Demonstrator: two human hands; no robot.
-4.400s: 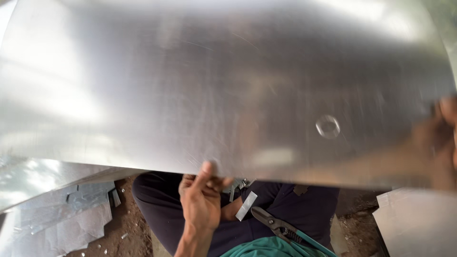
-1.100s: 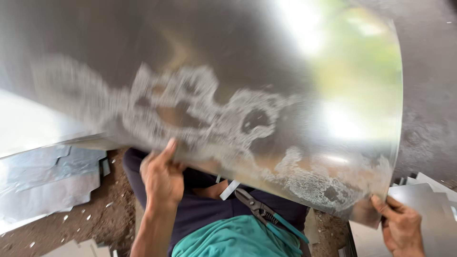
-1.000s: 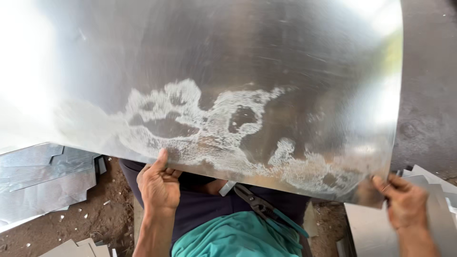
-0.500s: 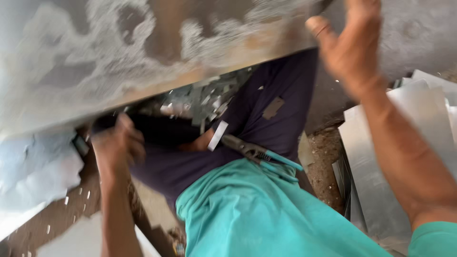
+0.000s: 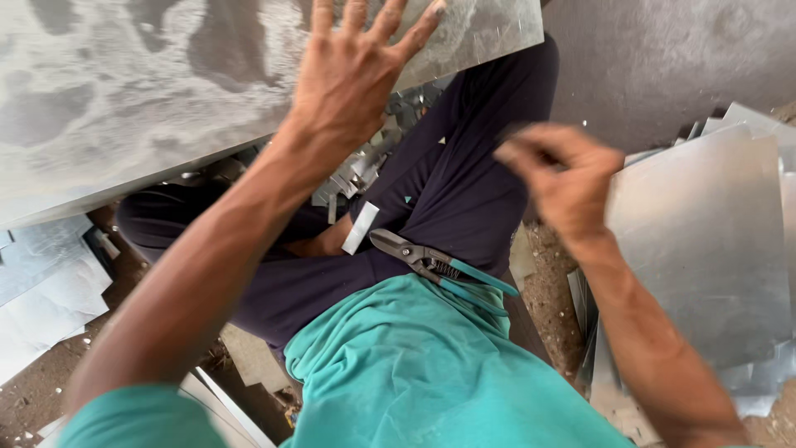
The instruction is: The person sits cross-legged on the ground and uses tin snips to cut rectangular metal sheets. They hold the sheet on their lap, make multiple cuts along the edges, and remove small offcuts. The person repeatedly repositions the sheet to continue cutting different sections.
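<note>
The left hand (image 5: 352,79) lies flat, fingers (image 5: 414,33) spread wide, palm pressed on the large dull grey metal sheet (image 5: 124,99) near its lower right corner, arm stretched forward. The right hand (image 5: 564,178) hangs in the air, blurred, fingers loosely curled and holding nothing, above a stack of cut grey metal sheets (image 5: 705,249). One pair of teal-handled tin snips (image 5: 439,265) rests on the lap.

Large metal sheet (image 5: 149,91): dull grey, blotched with whitish stains, tilted across the upper left above the lap, lower edge running diagonally, right corner near the knee. Pressed flat under the spread left hand (image 5: 352,70).
</note>
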